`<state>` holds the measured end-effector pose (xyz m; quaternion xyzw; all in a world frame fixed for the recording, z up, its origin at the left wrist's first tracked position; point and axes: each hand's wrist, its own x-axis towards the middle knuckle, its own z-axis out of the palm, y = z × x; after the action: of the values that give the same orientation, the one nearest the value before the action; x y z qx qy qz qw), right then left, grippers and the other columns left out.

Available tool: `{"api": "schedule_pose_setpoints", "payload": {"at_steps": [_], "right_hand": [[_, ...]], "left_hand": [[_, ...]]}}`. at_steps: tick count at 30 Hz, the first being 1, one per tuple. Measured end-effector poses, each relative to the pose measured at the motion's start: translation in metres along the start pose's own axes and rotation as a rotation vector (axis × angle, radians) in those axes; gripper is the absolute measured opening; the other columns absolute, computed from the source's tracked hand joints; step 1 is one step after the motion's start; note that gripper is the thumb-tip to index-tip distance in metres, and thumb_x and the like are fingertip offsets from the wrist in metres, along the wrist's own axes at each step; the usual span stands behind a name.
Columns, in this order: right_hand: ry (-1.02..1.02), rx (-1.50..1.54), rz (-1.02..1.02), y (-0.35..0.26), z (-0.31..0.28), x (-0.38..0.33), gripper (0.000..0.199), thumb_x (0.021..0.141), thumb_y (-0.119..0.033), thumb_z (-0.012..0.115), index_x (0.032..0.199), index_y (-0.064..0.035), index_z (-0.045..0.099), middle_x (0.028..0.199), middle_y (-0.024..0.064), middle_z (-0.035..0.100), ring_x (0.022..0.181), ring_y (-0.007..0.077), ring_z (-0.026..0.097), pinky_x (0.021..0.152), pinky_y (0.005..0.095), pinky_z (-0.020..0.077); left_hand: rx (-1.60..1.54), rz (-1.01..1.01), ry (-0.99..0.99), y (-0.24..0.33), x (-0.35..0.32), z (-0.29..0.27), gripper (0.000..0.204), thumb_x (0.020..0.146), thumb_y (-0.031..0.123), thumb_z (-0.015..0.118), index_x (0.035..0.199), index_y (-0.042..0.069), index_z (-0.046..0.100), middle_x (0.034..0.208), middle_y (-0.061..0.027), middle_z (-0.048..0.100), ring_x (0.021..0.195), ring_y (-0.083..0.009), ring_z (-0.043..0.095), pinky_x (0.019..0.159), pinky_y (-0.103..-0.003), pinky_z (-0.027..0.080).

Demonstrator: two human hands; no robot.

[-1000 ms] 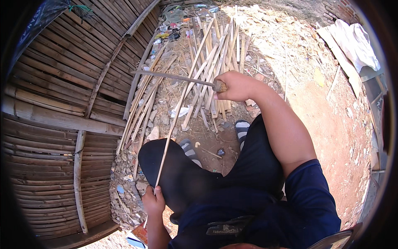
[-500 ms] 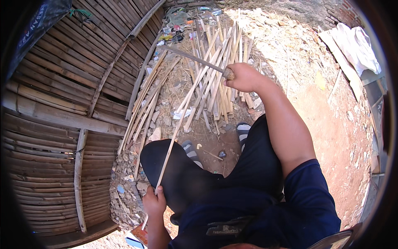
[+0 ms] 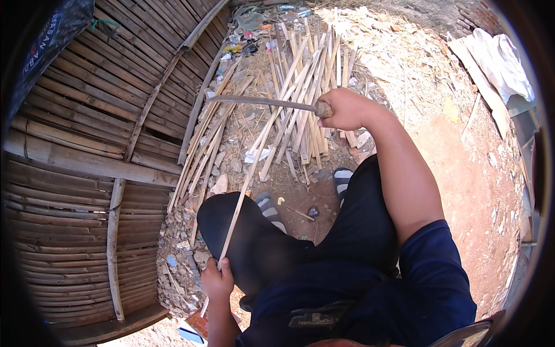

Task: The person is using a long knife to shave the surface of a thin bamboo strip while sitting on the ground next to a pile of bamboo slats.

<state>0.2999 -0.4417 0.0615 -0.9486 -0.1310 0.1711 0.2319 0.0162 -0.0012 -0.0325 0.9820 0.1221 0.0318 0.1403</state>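
Note:
My right hand [image 3: 346, 110] is closed round the wooden handle of a machete [image 3: 254, 100]. Its long, dark blade points left, above the heap of strips. Near my left thigh, my left hand [image 3: 218, 279] grips a thin bamboo strip [image 3: 236, 215] close to its lower end. This strip slants up across my left knee toward the heap, passing under the blade in the picture; whether blade and strip touch, I cannot tell. Ahead of my feet lies a loose heap of pale split bamboo strips [image 3: 302, 136], crossing one another.
A bamboo slat wall [image 3: 69, 133] rises on the left, with more strips [image 3: 199, 156] along its foot. Rubble and litter cover the ground. My sandalled foot [image 3: 270, 213] stands before the heap. At far right are a white cloth [image 3: 491, 63] and a board [image 3: 483, 92].
The machete's blade has swung from slanting up-left to nearly level, its tip lower and farther left. My right hand has shifted slightly right; my left hand keeps hold of the strip.

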Motion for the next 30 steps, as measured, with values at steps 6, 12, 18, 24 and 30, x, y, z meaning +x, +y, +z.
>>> {"api": "schedule_pose_setpoints", "payload": {"at_steps": [6, 12, 18, 24, 30], "right_hand": [[0.162, -0.008, -0.144, -0.002, 0.016, -0.008, 0.043, 0.082, -0.029, 0.076, 0.113, -0.0012, 0.068, 0.1, 0.0246, 0.07, 0.098, 0.0409, 0.068, 0.086, 0.0461, 0.0533], [-0.196, -0.176, -0.383, -0.059, 0.063, -0.015, 0.04, 0.08, -0.028, 0.076, 0.112, -0.0051, 0.07, 0.1, 0.0215, 0.071, 0.098, 0.0395, 0.068, 0.084, 0.0472, 0.0527], [-0.134, 0.012, -0.155, -0.011, 0.024, 0.016, 0.063, 0.079, -0.034, 0.078, 0.129, 0.0002, 0.062, 0.119, 0.0239, 0.067, 0.114, 0.0383, 0.063, 0.099, 0.0434, 0.0494], [0.021, 0.092, -0.028, -0.001, 0.016, 0.007, 0.064, 0.079, -0.033, 0.077, 0.13, 0.0019, 0.061, 0.118, 0.0259, 0.067, 0.114, 0.0391, 0.063, 0.099, 0.0436, 0.0495], [-0.192, -0.118, -0.409, -0.052, 0.068, -0.012, 0.047, 0.079, -0.032, 0.078, 0.116, -0.0039, 0.068, 0.102, 0.0231, 0.07, 0.099, 0.0403, 0.067, 0.086, 0.0463, 0.0527]], "left_hand": [[-0.025, 0.044, 0.007, 0.004, 0.002, -0.001, 0.062, 0.099, 0.059, 0.048, 0.079, 0.0, 0.054, 0.062, -0.026, 0.059, 0.064, -0.0496, 0.063, 0.056, -0.055, 0.046], [0.004, 0.042, 0.002, 0.006, 0.0, -0.006, 0.061, 0.099, 0.058, 0.049, 0.08, 0.0, 0.055, 0.062, -0.0258, 0.059, 0.063, -0.0495, 0.062, 0.056, -0.055, 0.046], [0.056, 0.019, 0.042, 0.003, -0.001, -0.001, 0.062, 0.098, 0.059, 0.049, 0.08, 0.0, 0.055, 0.063, -0.0264, 0.06, 0.066, -0.0498, 0.063, 0.058, -0.057, 0.046], [0.05, -0.012, -0.001, 0.006, -0.001, -0.004, 0.063, 0.097, 0.061, 0.049, 0.079, 0.001, 0.055, 0.063, -0.0263, 0.059, 0.066, -0.0502, 0.063, 0.059, -0.058, 0.047], [0.032, 0.0, 0.007, 0.007, -0.002, -0.002, 0.065, 0.097, 0.063, 0.048, 0.08, 0.001, 0.055, 0.063, -0.0267, 0.059, 0.065, -0.0506, 0.063, 0.058, -0.058, 0.046]]}}
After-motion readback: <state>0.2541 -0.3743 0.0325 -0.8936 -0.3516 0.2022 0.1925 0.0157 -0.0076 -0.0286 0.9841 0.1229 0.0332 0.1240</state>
